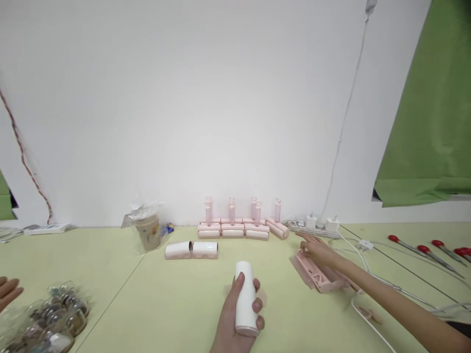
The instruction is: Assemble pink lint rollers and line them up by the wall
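Note:
My left hand (231,318) is closed around a white cylindrical roll (246,294) and holds it upright just above the yellow-green table (176,304), low in the middle. My right hand (317,250) reaches forward on the right with its fingers stretched out. It lies on the far end of a pile of pink plastic holder parts (316,275) and grips nothing. Two white rolls in pink covers (191,250) lie side by side ahead of my left hand.
Several pink rollers with upright handles (235,226) are stacked at the wall. A bagged paper cup (147,231) stands left of them, a power strip (312,225) right. Red-handled tools (423,247) lie far right. Bagged small items (55,318) and another person's hand (8,290) are at the left edge.

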Demonstrator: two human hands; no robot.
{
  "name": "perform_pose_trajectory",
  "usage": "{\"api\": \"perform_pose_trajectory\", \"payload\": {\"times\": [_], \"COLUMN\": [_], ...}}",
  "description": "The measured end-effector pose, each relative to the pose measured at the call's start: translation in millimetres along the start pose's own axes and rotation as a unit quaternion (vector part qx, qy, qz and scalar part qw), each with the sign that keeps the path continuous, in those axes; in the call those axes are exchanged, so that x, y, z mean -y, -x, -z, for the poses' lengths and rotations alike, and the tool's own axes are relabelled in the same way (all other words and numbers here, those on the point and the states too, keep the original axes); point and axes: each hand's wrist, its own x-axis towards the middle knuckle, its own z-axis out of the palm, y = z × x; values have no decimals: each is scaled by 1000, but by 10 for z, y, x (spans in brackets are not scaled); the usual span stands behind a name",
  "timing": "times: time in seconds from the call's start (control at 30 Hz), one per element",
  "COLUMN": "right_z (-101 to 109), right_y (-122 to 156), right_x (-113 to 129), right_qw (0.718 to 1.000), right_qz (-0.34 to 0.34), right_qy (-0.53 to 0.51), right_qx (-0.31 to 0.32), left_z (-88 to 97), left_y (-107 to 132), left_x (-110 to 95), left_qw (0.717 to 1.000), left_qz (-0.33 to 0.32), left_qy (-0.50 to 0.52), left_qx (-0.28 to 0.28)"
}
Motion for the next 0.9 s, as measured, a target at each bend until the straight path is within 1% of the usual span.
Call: {"api": "perform_pose_trajectory", "payload": {"times": [0.07, 0.2, 0.27, 0.4, 0.5, 0.57, 0.73, 0.83, 0.9], "right_z": [75, 298, 353, 368, 365, 351, 257, 254, 320], "right_y": [65, 152, 191, 241, 233, 220, 265, 314, 314], "right_x": [-42, -91, -62, 79, 207, 307, 585, 645, 612], "right_qw": [1000, 998, 998, 999, 999, 997, 990, 990, 993], "right_qz": [15, 31, 27, 24, 36, 54, 119, 123, 99], "right_qy": [-16, -46, -42, -1, 35, 54, 54, 37, 29], "right_qx": [-1, 18, 26, 22, 19, 20, 48, 64, 61], "left_z": [-2, -10, -14, -31, -39, -30, 17, 25, 21], "left_y": [12, 4, 3, 28, 42, 36, 6, 9, 14], "left_x": [25, 63, 70, 71, 60, 51, 43, 47, 53], "left_qw": [999, 992, 990, 989, 987, 986, 989, 990, 989], "left_qz": [-24, -72, -77, -80, -89, -91, -90, -91, -98], "left_qy": [-25, -79, -98, -117, -127, -126, -112, -104, -109], "left_qx": [-3, -61, -59, -36, -51, -55, -29, -26, -31]}}
